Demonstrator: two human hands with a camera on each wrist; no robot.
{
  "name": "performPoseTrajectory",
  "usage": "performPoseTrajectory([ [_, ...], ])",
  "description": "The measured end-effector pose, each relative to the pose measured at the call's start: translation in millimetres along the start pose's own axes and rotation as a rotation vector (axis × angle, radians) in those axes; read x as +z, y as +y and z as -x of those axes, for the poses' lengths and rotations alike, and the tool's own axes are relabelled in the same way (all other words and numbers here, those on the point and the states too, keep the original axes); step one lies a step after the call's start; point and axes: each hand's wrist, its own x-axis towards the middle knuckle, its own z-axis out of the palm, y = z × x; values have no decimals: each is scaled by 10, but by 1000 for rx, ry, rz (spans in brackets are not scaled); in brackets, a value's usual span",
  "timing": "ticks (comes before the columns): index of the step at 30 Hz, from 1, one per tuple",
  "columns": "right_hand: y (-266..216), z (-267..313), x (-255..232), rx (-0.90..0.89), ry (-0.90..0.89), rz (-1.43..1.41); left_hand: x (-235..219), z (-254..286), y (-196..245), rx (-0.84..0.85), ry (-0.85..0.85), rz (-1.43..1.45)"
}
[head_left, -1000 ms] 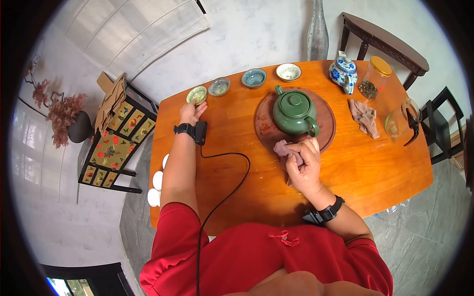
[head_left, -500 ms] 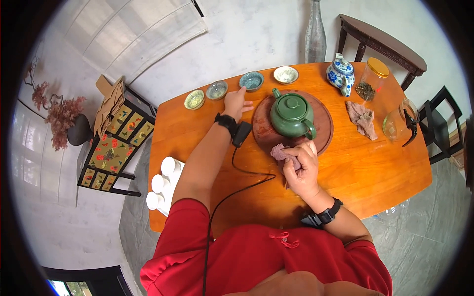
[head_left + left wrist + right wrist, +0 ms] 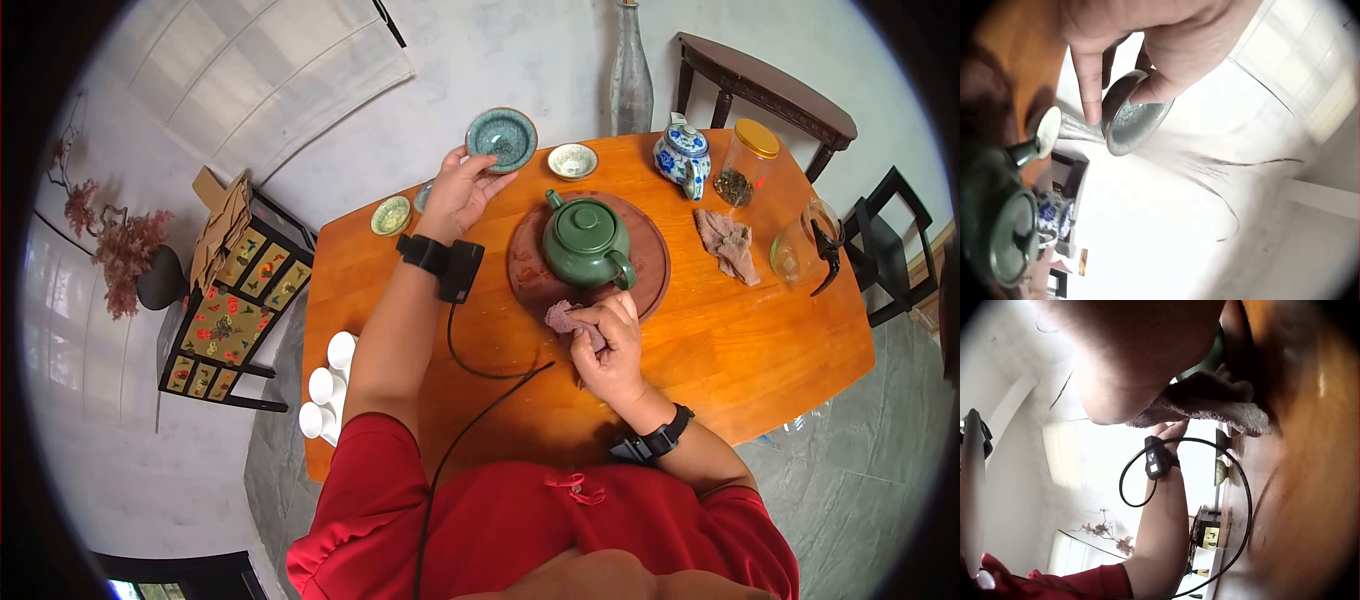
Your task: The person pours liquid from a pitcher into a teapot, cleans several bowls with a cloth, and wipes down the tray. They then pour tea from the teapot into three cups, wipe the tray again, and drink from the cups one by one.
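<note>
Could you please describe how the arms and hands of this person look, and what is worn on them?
The left hand and right hand are ungloved. The sleeves are short and red. On both sides there is a black strap with a boxy black camera; the left camera has a small white mark and a black cable.

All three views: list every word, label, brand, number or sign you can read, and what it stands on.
No readable text in any view.
Pale mark on the black wrist device, left arm: too blurred to read.
Red mark on the yellow-lidded jar: too small to read.
Blue-green bowl in the left hand: no lettering visible.
</note>
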Motion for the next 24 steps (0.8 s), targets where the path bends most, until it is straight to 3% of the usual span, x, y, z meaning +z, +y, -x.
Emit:
performPoseTrajectory([
  [3, 21, 14, 9, 0, -3, 15, 214, 262, 183, 123, -79, -21],
  [9, 23, 7, 13, -22, -13, 21, 360, 560, 258, 211, -217, -10],
  [24, 41, 8, 16, -2, 1, 21, 585, 933, 265, 277, -244, -71],
])
